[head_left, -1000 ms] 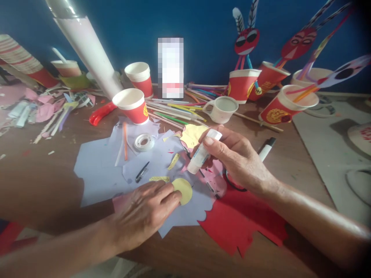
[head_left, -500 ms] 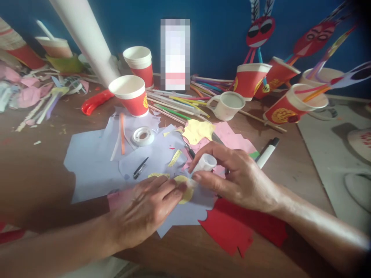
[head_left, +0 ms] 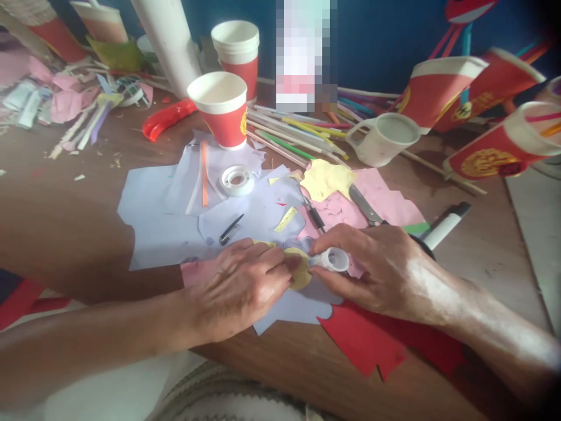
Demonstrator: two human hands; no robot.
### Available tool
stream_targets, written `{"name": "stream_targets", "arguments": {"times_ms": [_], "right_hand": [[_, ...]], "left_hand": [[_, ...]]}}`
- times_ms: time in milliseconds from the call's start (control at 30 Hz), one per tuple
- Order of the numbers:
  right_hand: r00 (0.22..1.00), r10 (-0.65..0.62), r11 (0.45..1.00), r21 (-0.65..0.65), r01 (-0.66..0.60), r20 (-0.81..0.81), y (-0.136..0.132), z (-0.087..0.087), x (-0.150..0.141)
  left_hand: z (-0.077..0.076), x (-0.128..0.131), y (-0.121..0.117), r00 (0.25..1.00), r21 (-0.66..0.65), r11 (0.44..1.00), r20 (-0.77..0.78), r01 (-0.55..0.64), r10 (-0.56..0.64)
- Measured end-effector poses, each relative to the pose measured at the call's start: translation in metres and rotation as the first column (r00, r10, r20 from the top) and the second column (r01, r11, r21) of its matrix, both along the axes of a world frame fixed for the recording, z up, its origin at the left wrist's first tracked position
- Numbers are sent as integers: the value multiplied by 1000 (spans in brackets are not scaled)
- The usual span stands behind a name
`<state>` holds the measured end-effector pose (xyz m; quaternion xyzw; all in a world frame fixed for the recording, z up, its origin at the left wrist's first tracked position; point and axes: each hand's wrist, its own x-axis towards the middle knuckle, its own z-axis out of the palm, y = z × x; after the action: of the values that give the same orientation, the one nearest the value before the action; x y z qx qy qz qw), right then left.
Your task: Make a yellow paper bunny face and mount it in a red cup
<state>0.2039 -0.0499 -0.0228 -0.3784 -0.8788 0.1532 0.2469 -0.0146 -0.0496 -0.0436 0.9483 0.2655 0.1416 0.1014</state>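
Note:
A white glue stick (head_left: 337, 258) is pinched between the thumb and fingers of my right hand (head_left: 381, 269); its hollow end faces up and toward me, while its other end points down at a yellow paper circle (head_left: 301, 282). My left hand (head_left: 245, 280) has its fingers bent together and presses the circle's left side, covering part of it. Beneath both hands lie light blue paper sheets (head_left: 153, 234). Just past my left hand are a black pen cap (head_left: 231, 228) and a yellow paper strip (head_left: 286, 219). A black pen (head_left: 314, 215) lies beyond my right hand.
Behind the paper stand red-and-white paper cups (head_left: 221, 117), a white mug (head_left: 385, 140) and a white roll (head_left: 166, 47). Scissors (head_left: 366, 204) and a white marker (head_left: 447, 228) lie right. Red paper (head_left: 359, 345) is near the front edge. Paper scraps (head_left: 65, 102) pile up left.
My right hand has tilted the glue stick lower over the yellow circle, its hollow end now facing me more. The view has shifted, so the table's things appear higher and further right.

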Motion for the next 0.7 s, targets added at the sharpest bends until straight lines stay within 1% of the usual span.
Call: {"name": "stream_targets", "arguments": {"times_ms": [133, 200, 333, 467, 600, 700], "right_hand": [[1000, 2, 1000, 14, -2, 21, 0, 0, 0], [999, 15, 1000, 12, -16, 35, 0, 1, 0], [996, 82, 996, 34, -83, 34, 1, 2, -1], [987, 156, 988, 4, -157, 31, 3, -1, 5], [977, 213, 977, 33, -213, -8, 4, -5, 9], [972, 232, 973, -7, -233, -47, 5, -5, 9]], "left_hand": [[1, -2, 0, 1000, -21, 1000, -7, -7, 7], [2, -2, 1, 1000, -11, 1000, -11, -18, 18], [4, -2, 2, 998, 40, 998, -38, -38, 39], [4, -2, 4, 998, 31, 999, -37, -40, 41], [2, -2, 4, 998, 31, 999, -36, -45, 46], [1, -2, 3, 998, 49, 998, -39, -46, 48]]}}
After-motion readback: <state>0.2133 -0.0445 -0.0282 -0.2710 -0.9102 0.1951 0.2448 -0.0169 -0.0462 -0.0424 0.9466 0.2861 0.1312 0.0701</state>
